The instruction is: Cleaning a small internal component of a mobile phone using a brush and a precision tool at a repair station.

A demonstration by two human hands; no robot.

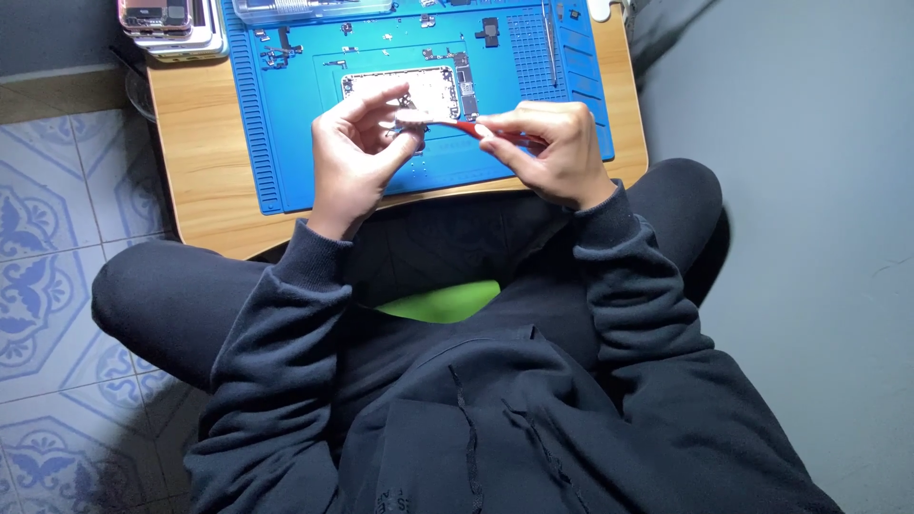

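blue mat (286, 143) on wooden table (200, 133), opened phone (405, 90) behind hands | left hand (357, 143) pinches small part (416, 118) above mat | right hand (552, 148) closed on red tool (466, 127), tip at part

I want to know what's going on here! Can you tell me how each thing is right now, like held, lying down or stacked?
Left hand: fingers pinch a small part above the mat.
Right hand: grips the red tool.
Red tool: held, tip at the small part.
Opened phone: lying flat on the mat, insides showing.
Blue mat: spread flat on the wooden table.
Phones: stacked at the table corner.
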